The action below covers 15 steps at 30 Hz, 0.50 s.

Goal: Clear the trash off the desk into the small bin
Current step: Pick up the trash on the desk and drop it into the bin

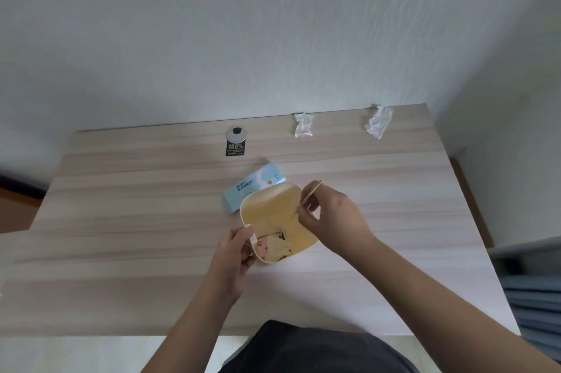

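The left hand (235, 254) is gripping the near-left rim of the small yellow bin (274, 214), which is tilting on the surface (121, 221). The right hand (331, 214) is pinching a thin stick (311, 192) over the bin's opening. Wrappers (270, 246) inside are hard to identify. The bin is partly hiding a blue packet (253, 187). Two crumpled tissues (303, 125) are lying near the far edge.

Desk count — items by kind

Crumpled tissues (304, 125): 2 — small bin (274, 214): 1; blue packet (246, 190): 1; black tag (235, 146): 1; thin stick (311, 192): 1.
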Each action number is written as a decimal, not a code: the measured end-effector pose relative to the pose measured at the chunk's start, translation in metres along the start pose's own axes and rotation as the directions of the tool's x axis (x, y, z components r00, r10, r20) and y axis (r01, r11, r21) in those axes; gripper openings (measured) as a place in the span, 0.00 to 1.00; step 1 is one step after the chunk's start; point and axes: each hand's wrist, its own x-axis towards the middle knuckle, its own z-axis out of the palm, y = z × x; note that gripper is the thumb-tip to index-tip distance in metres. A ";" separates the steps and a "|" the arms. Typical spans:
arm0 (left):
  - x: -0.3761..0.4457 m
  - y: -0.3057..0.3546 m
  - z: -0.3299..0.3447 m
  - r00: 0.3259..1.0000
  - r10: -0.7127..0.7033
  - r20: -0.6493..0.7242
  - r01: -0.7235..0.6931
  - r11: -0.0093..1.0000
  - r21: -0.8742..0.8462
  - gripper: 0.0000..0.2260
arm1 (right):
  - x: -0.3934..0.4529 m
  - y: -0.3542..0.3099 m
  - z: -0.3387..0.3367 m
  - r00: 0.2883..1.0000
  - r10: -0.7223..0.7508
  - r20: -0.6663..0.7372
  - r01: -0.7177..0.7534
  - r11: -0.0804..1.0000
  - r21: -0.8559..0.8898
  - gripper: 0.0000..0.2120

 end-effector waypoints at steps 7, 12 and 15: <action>0.007 0.000 -0.043 1.000 0.013 0.021 -0.013 1.000 -0.028 0.06 | 0.008 -0.023 0.032 0.997 -0.060 0.051 0.065 0.994 -0.090 0.03; 0.016 0.010 -0.080 1.000 0.026 0.009 -0.025 0.999 -0.039 0.06 | 0.021 -0.044 0.060 0.996 -0.032 0.089 0.040 0.995 -0.086 0.03; 0.021 0.014 -0.105 1.000 0.025 -0.014 -0.026 0.999 -0.048 0.06 | 0.032 -0.058 0.076 0.996 -0.012 0.093 0.019 0.998 -0.066 0.03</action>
